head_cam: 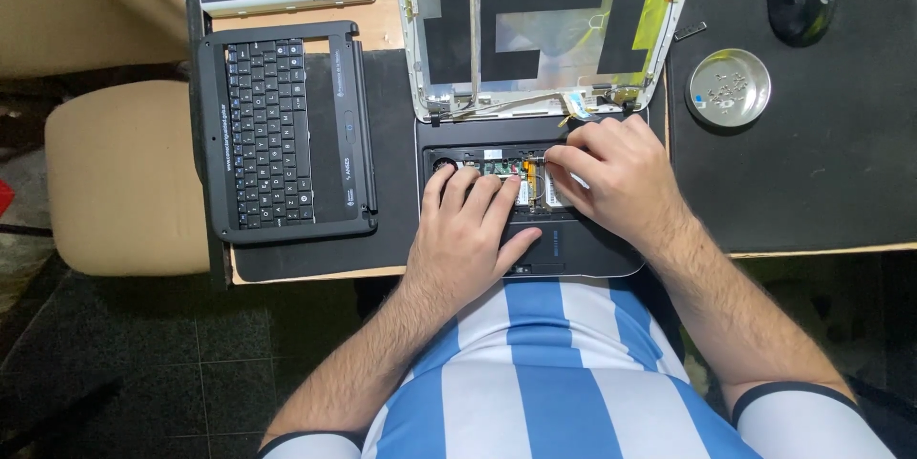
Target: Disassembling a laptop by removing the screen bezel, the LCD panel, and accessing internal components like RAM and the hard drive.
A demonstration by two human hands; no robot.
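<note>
**Both hands inside the opened laptop**

While the stripped lid [544,29] stands beyond the knuckles, the laptop base [573,249] lies under both palms, long axis side to side. Left hand [468,230] rests flat, fingers spread, empty. Right hand [611,172] is nearer the exposed circuit board [500,169], fingertips bunched together just beside it; what they pinch, I cannot tell.

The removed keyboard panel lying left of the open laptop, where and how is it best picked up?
Grip the keyboard panel by its long side edges, probably coming from above with one of the hands on each. It lies flat, keys up, apart from the laptop base, and its plain frame gives firmer purchase than the keys.
</note>
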